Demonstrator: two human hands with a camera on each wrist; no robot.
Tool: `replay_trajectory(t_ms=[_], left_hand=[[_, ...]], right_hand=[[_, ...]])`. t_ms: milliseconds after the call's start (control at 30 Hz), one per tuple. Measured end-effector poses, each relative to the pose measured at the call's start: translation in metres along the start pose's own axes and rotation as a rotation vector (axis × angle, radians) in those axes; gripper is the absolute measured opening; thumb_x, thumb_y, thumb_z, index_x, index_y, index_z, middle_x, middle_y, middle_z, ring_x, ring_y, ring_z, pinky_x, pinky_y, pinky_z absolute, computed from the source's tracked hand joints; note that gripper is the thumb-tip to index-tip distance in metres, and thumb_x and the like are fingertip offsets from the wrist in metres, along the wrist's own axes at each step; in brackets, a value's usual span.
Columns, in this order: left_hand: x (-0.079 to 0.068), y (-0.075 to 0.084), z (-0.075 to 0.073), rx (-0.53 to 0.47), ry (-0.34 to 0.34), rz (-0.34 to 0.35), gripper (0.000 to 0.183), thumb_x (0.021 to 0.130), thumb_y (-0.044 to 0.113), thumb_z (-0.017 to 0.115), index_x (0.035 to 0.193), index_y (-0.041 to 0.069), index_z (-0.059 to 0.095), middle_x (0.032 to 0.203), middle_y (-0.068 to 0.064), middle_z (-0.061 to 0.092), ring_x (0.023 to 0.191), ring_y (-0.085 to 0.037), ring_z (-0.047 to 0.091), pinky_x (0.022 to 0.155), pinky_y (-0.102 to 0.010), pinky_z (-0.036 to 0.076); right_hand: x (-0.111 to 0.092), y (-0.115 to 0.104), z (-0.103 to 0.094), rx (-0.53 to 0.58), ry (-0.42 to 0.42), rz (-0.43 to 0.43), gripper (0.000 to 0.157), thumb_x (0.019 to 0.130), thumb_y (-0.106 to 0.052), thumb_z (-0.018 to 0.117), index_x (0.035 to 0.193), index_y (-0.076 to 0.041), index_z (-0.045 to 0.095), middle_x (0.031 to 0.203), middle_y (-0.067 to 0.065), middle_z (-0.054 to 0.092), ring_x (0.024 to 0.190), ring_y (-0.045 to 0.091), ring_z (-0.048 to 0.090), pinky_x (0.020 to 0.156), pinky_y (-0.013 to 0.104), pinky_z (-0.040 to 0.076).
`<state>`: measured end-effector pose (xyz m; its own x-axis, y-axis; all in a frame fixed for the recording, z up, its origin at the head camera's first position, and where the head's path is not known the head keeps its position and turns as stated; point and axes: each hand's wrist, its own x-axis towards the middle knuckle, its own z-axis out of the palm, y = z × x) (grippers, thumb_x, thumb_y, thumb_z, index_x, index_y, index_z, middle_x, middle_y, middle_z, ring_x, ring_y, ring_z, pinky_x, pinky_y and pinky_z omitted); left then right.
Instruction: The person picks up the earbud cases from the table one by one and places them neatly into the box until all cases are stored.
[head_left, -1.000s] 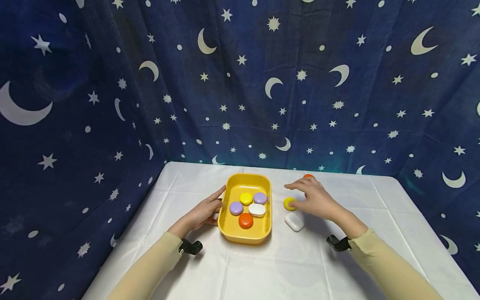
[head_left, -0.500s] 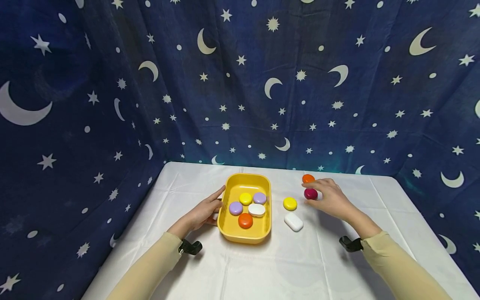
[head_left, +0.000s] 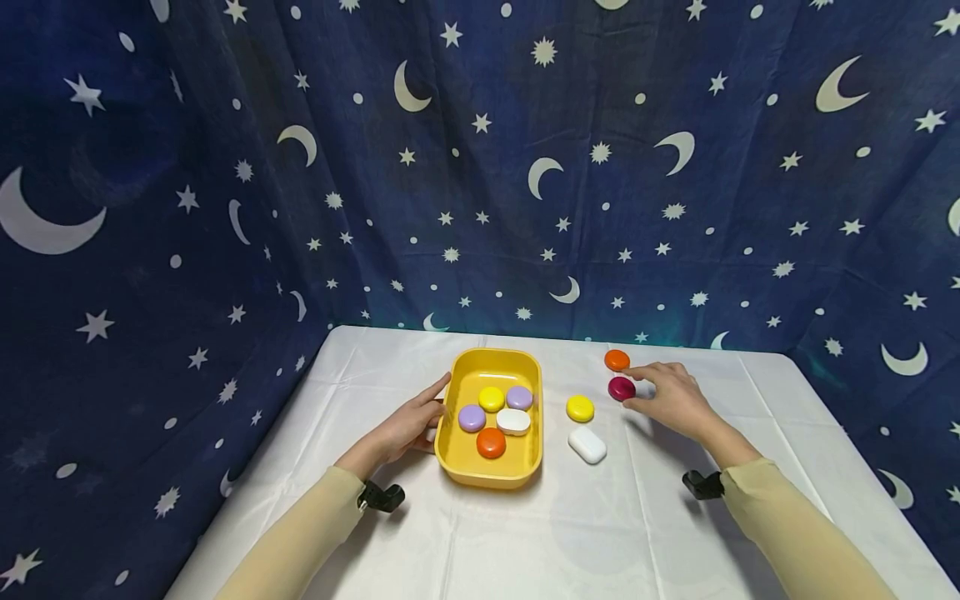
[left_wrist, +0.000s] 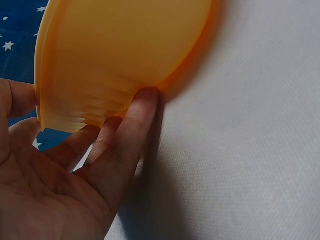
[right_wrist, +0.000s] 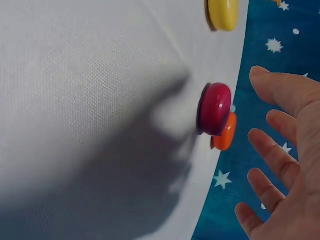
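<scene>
My left hand (head_left: 403, 429) rests its fingers against the outer left wall of a yellow tray (head_left: 489, 481). In the left wrist view, fingertips touch that wall near the rim and low down. Inside lie glossy, soap-like rounded pieces: two lilac (head_left: 472, 417), one yellow (head_left: 491, 399), one white oblong (head_left: 513, 422) and one orange-red (head_left: 491, 443). My right hand (head_left: 675, 402) hovers just right of a round magenta piece (head_left: 621, 388), thumb and fingers spread apart. The right wrist view shows a gap between its fingers and this magenta piece (right_wrist: 215, 110).
An orange piece (head_left: 617, 360) lies just behind the magenta one. Nearer the tray are a yellow piece (head_left: 580, 408) and a white oblong piece (head_left: 587, 445). The white-covered table (head_left: 555, 542) meets a dark blue curtain (head_left: 495, 167) with moons and stars.
My right hand has moved right and slightly back, from over the yellow piece to beside the magenta one, uncovering the pieces there. The left hand and the tray stay put.
</scene>
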<state>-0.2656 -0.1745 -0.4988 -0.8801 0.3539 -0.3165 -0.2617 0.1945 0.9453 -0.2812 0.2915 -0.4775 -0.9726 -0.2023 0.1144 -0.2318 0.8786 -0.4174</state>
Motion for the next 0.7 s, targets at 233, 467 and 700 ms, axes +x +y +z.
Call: replay_trajectory(t_ms=[233,467,700], left_hand=[[-0.001,0.000,0.000,-0.005,-0.003,-0.003,0.069,0.102,0.023,0.048,0.164,0.039,0.021,0.153,-0.021,0.048,0.108,-0.030,0.070,0.079,-0.047,0.062],[-0.001,0.000,-0.001,-0.010,-0.010,-0.003,0.069,0.103,0.023,0.048,0.164,0.038,0.021,0.154,-0.020,0.046,0.109,-0.030,0.069,0.079,-0.048,0.062],[0.000,-0.001,-0.001,-0.013,-0.012,0.001,0.068,0.103,0.024,0.048,0.164,0.039,0.021,0.155,-0.020,0.046,0.110,-0.030,0.069,0.080,-0.048,0.061]], right_hand=[[0.013,0.006,0.009,-0.024,-0.025,0.073,0.062,0.084,-0.036,0.082,0.136,-0.006,0.065,0.127,0.020,0.064,0.117,0.045,0.042,0.097,0.065,0.034],[0.022,0.004,0.014,-0.047,-0.048,0.109,0.067,0.082,-0.039,0.083,0.136,-0.004,0.065,0.124,0.022,0.064,0.112,0.045,0.044,0.091,0.064,0.038],[0.025,0.006,0.021,-0.034,-0.051,0.147,0.069,0.082,-0.039,0.083,0.137,-0.002,0.063,0.123,0.024,0.064,0.111,0.046,0.044,0.091,0.063,0.038]])
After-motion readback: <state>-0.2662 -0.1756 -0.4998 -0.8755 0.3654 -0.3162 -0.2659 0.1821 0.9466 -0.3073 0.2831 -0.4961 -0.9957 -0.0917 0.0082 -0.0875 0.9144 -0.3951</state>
